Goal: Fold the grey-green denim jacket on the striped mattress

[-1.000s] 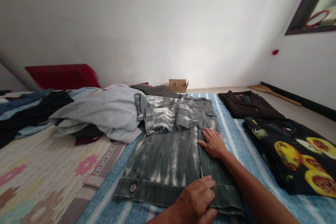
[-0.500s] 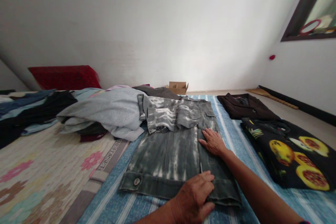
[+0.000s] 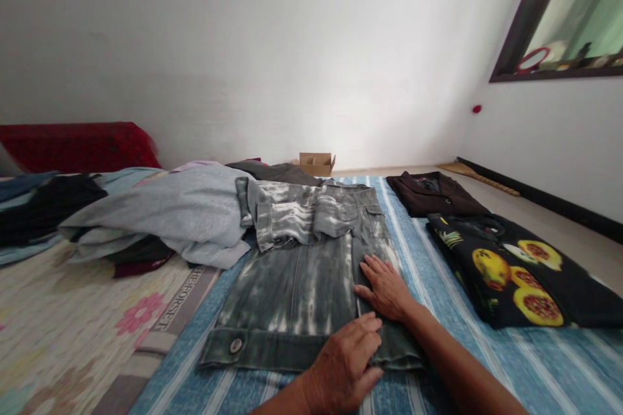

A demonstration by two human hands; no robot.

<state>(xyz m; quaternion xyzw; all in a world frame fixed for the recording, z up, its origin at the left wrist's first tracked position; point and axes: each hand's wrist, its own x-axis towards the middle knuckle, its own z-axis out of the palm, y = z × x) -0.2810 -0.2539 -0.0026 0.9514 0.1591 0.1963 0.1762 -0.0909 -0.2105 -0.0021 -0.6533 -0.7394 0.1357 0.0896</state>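
Note:
A grey-green tie-dyed denim jacket [image 3: 287, 285] lies front and centre, its buttoned hem band nearest me. A sleeve [image 3: 287, 217] is folded across its far part, bunched in wrinkles. My right hand [image 3: 384, 288] rests palm down on the right side of the jacket, fingers extended. On the hem band, my left hand [image 3: 346, 356] lies with fingers slightly bent and thumb apart, close to the right wrist. Neither hand grips the cloth visibly.
Left of the jacket is a heap with a grey garment [image 3: 195, 201] and dark clothes [image 3: 53, 211] on a floral mat [image 3: 97, 311]. At right lie a folded black fruit-print garment [image 3: 516, 272] and a brown garment [image 3: 438, 194]. A cardboard box [image 3: 316, 163] stands by the wall.
The view has turned slightly right, so everything sits further left. My right hand has slid a little toward the hem over the jacket. My left hand stays on the hem band.

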